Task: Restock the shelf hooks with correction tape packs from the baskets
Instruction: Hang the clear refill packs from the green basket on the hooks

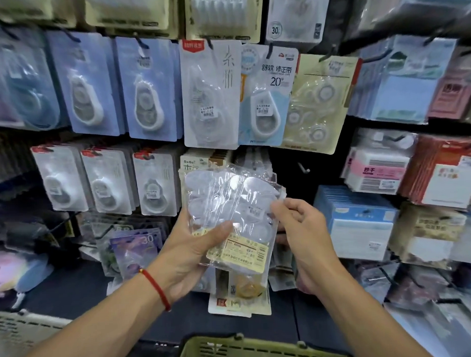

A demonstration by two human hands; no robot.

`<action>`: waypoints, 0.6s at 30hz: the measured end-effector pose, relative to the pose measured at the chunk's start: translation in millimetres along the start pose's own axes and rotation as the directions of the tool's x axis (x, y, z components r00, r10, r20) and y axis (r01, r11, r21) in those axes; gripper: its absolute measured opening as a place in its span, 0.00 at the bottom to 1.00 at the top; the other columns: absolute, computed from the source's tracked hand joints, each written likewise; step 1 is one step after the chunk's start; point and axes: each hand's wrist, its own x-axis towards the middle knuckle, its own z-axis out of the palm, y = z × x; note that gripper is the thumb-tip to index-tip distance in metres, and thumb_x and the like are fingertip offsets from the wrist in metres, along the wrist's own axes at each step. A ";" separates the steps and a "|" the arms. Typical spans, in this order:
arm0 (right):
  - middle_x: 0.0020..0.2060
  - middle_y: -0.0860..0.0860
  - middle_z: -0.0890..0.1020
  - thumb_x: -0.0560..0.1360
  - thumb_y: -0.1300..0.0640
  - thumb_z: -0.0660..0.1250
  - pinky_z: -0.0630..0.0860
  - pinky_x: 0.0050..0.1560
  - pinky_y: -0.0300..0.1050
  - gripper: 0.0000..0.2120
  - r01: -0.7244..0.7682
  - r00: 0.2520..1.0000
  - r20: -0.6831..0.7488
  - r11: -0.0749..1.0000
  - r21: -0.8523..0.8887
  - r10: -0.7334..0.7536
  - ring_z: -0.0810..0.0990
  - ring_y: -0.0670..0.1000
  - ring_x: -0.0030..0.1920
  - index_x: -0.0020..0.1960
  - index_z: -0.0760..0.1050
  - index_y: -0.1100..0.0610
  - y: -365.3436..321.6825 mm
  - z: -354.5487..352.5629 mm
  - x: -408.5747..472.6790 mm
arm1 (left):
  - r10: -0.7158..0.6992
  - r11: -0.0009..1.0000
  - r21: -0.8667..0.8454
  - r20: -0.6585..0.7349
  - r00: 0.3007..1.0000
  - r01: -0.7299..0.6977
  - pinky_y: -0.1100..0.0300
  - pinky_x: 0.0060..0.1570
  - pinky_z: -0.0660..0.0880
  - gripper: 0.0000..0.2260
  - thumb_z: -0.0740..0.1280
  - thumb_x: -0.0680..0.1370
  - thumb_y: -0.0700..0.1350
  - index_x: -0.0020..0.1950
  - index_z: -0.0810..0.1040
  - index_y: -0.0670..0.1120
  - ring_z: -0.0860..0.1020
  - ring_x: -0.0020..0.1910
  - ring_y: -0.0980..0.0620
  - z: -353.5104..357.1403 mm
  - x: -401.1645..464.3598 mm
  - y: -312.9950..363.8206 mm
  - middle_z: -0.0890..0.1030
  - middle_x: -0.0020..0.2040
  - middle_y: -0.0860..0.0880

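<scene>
Left hand (190,249) grips a stack of clear correction tape packs (230,218) from below, thumb across the front. Right hand (297,224) pinches the stack's upper right edge. Behind the hands: shelf hooks (303,168) hung with packs. Below the wrists: green basket (248,351).

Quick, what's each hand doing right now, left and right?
Left hand: grips the stack of correction tape packs from below, thumb across the front.
Right hand: pinches the stack's upper right edge.
</scene>
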 end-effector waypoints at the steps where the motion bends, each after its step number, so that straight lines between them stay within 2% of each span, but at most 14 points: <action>1: 0.44 0.46 0.89 0.81 0.49 0.72 0.82 0.46 0.46 0.09 0.010 1.000 -0.011 1.000 0.023 -0.010 0.88 0.49 0.46 0.57 0.81 0.53 -1.7 4.0 2.2 | -0.003 1.000 -0.018 0.001 1.000 0.003 0.39 0.47 0.84 0.44 0.82 0.60 0.34 0.69 0.71 0.62 0.85 0.55 0.33 -3.5 1.1 1.9 0.84 0.61 0.34; 2: 0.43 0.45 0.88 0.81 0.50 0.71 0.81 0.47 0.44 0.09 0.024 0.999 -0.028 0.999 0.048 -0.022 0.87 0.47 0.46 0.58 0.80 0.54 -2.8 7.0 5.6 | 0.001 1.000 -0.027 -0.003 1.000 -0.001 0.38 0.47 0.84 0.46 0.83 0.62 0.34 0.72 0.69 0.64 0.85 0.55 0.32 -7.7 2.4 4.3 0.82 0.63 0.33; 4: 0.39 0.41 0.86 0.82 0.52 0.70 0.78 0.43 0.34 0.10 0.049 0.997 -0.066 0.997 0.066 -0.045 0.83 0.39 0.41 0.59 0.80 0.57 -6.6 11.4 12.3 | 0.065 0.998 0.011 -0.040 0.997 -0.065 0.37 0.51 0.83 0.51 0.87 0.61 0.37 0.76 0.67 0.63 0.84 0.58 0.32 -16.8 2.5 11.2 0.78 0.69 0.34; 6: 0.40 0.43 0.84 0.83 0.52 0.68 0.75 0.38 0.29 0.08 0.074 0.994 -0.081 0.997 0.022 -0.072 0.80 0.36 0.37 0.58 0.80 0.55 -9.1 13.4 16.3 | 0.198 0.970 0.163 -0.094 0.976 -0.181 0.35 0.61 0.79 0.53 0.89 0.55 0.45 0.76 0.68 0.62 0.80 0.65 0.35 -26.7 0.3 19.0 0.76 0.73 0.40; 7: 0.42 0.44 0.84 0.83 0.51 0.68 0.75 0.38 0.29 0.07 0.079 0.994 -0.080 0.997 -0.002 -0.079 0.79 0.36 0.36 0.57 0.80 0.54 -9.8 14.7 16.9 | 0.276 0.938 0.247 -0.097 0.956 -0.245 0.36 0.63 0.78 0.51 0.88 0.55 0.48 0.74 0.70 0.61 0.79 0.67 0.38 -31.2 -0.7 23.2 0.78 0.72 0.44; 9: 0.47 0.45 0.84 0.83 0.50 0.68 0.76 0.40 0.31 0.05 0.075 0.994 -0.073 0.996 -0.042 -0.078 0.80 0.37 0.40 0.55 0.80 0.50 -9.8 18.1 17.5 | 0.379 0.877 0.354 -0.090 0.921 -0.326 0.45 0.60 0.81 0.44 0.86 0.57 0.51 0.70 0.73 0.59 0.81 0.65 0.44 -38.6 -3.0 29.0 0.83 0.65 0.51; 12: 0.50 0.48 0.84 0.83 0.49 0.68 0.75 0.45 0.36 0.04 0.069 0.994 -0.085 0.996 -0.050 -0.073 0.81 0.43 0.46 0.55 0.78 0.49 -6.9 25.1 17.6 | 0.411 0.870 0.346 -0.116 0.904 -0.351 0.51 0.57 0.83 0.45 0.86 0.57 0.50 0.71 0.73 0.59 0.83 0.63 0.47 -46.9 -4.4 31.1 0.83 0.64 0.52; 15: 0.49 0.47 0.85 0.83 0.48 0.68 0.74 0.43 0.35 0.07 0.047 0.990 -0.130 0.999 -0.014 -0.048 0.82 0.39 0.44 0.58 0.78 0.50 -6.2 29.7 18.2 | 0.451 0.845 0.354 -0.073 0.889 -0.400 0.63 0.48 0.82 0.33 0.85 0.61 0.45 0.61 0.78 0.66 0.85 0.57 0.55 -49.7 -6.9 31.1 0.85 0.59 0.56; 18: 0.47 0.45 0.85 0.82 0.48 0.69 0.75 0.43 0.35 0.10 0.043 0.989 -0.139 0.999 -0.008 -0.043 0.83 0.38 0.42 0.60 0.79 0.51 -6.5 31.4 18.5 | 0.464 0.830 0.384 -0.074 0.883 -0.405 0.65 0.46 0.81 0.33 0.85 0.62 0.44 0.58 0.78 0.69 0.85 0.57 0.58 -48.9 -8.4 31.4 0.85 0.58 0.59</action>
